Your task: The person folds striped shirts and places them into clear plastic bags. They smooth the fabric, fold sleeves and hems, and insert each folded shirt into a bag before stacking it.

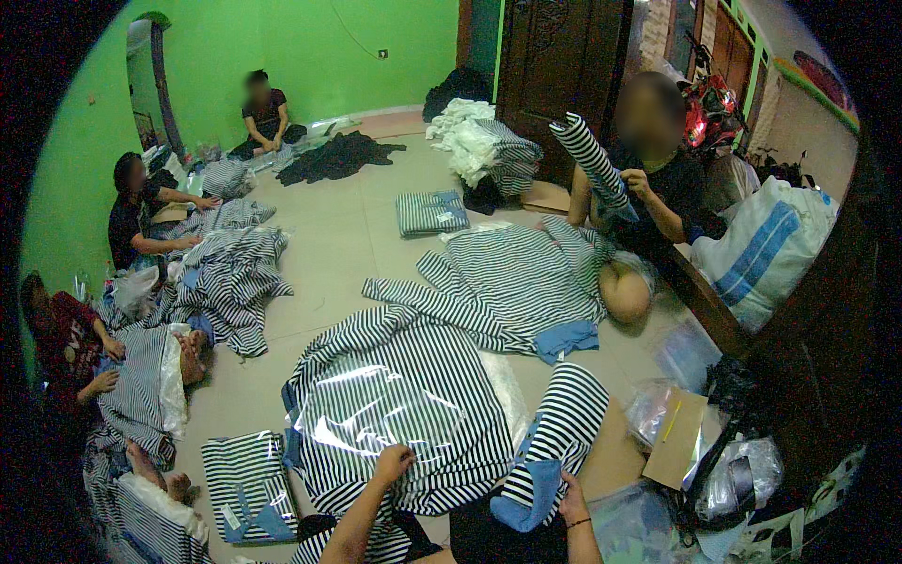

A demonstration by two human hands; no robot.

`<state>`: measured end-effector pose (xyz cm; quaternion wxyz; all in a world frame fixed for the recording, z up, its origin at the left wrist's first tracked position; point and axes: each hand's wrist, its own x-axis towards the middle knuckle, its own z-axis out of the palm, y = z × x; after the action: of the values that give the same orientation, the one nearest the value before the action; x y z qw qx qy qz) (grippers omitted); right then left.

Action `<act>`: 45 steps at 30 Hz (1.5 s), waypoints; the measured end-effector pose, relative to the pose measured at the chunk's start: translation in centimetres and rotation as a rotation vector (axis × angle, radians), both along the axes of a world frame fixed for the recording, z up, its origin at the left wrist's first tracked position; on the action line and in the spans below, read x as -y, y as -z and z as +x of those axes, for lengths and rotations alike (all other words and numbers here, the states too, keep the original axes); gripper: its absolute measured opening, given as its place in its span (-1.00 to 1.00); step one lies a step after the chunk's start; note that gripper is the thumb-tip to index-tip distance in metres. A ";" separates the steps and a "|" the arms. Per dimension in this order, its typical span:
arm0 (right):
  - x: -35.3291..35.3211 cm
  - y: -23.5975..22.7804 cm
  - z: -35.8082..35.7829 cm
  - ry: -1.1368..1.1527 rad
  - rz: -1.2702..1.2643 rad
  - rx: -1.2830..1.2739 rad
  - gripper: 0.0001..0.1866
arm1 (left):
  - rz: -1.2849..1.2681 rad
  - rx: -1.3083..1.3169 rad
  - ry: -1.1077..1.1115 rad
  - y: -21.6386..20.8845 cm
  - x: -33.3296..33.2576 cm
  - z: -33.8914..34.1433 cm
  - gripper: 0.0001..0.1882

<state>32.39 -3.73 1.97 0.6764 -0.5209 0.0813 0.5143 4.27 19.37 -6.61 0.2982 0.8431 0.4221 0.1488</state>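
Note:
My left hand (395, 462) is closed, its fingers pinching the near edge of a clear plastic bag (376, 414). The bag shines and lies over a black-and-white striped shirt (460, 376) spread on the floor before me. In my right hand (574, 500) is a folded striped shirt (569, 414) with a blue denim part at its lower end, held tilted above my lap. To the left of my left arm, a flat folded striped shirt (246, 475) with blue denim on it rests on the floor.
Across from me a person (658, 179) holds up a rolled striped garment (594, 164). Other people sit along the left wall among striped garments (225, 282). A white sack (770, 244) stands at right; cardboard (675, 437) and plastic packaging lie near my right side.

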 end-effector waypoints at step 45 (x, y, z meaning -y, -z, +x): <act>-5.0 0.2 -7.6 -0.878 -0.157 -0.114 -0.43 | -0.442 0.820 -0.649 0.2 -1.9 -0.9 -0.86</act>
<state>24.83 1.28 1.78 0.3468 -0.5266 -0.0717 0.7728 3.38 21.24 -6.81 0.5461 0.4608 0.5304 0.4562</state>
